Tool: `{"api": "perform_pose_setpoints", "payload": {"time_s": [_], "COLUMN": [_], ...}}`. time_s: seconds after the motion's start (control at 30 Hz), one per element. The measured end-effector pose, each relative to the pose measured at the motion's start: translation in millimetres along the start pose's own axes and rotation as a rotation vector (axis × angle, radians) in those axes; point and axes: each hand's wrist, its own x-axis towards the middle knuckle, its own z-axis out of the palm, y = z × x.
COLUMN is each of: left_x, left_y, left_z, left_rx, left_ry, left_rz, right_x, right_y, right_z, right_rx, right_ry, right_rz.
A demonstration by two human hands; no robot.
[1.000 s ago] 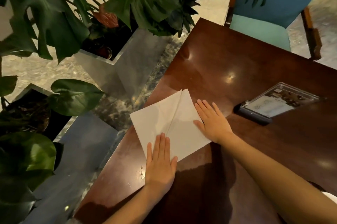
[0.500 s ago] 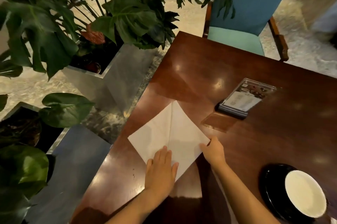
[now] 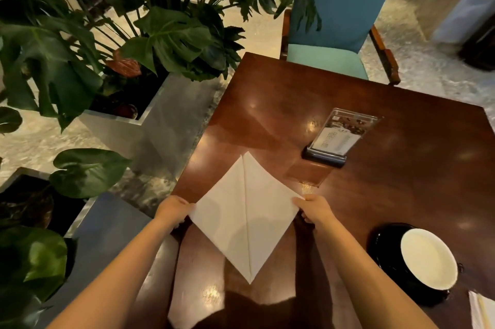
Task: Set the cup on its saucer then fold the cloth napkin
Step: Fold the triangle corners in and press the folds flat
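1. Dark polished wood table fills the right and centre of the head view, glossy with light spots; marble-look floor and planters off its left edge.
2. Nearest: two bare forearms come in from the bottom edge. At the bottom right corner sits a white folded item with a pale stick on it, cut off by the frame, can't tell what it is.
3. Black saucer sits near the right edge of the table with a white cup on it, cup interior looks empty. Cup and saucer are well apart from the napkin, to its right.
4. White cloth napkin lies flat on the table near its left edge, set as a diamond with one point toward the person and one away, straight crease or seam down the middle.
5. Left hand pinches the napkin's left corner, fingers curled under the edge at the table's rim.
6. Right hand pinches the napkin's right corner, thumb on top, fingers tucked below.
7. Further back: clear acrylic menu stand with a dark base, printed card inside, print too small to read. It stands beyond the napkin's right corner, apart from it.
8. Left of the table: grey square planters with big dark green leaves.
9. Farthest: teal upholstered chair with wooden arms, pushed up to the far table edge.
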Motion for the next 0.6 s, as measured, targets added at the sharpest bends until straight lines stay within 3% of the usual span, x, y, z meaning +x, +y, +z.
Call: {"api": "perform_pose_setpoints", "payload": {"time_s": [0.17,0.33,0.6], "left_x": [-11,-23,-34], "left_y": [9,12,9], "left_z": [-8,-2,7], "left_rx": [0.128,0.063,0.002], "left_ry": [-0.186,-0.289,-0.297], "left_rz": [-0.051,-0.108,-0.098], "right_x": [-3,-4,0], "right_y": [4,8,13], "right_z": [-7,-10,-13], "right_rx": [0.036,0.027,0.075], "right_ry": [0.010,0.002,0.028], "right_rz": [0.002,0.027,0.043]}}
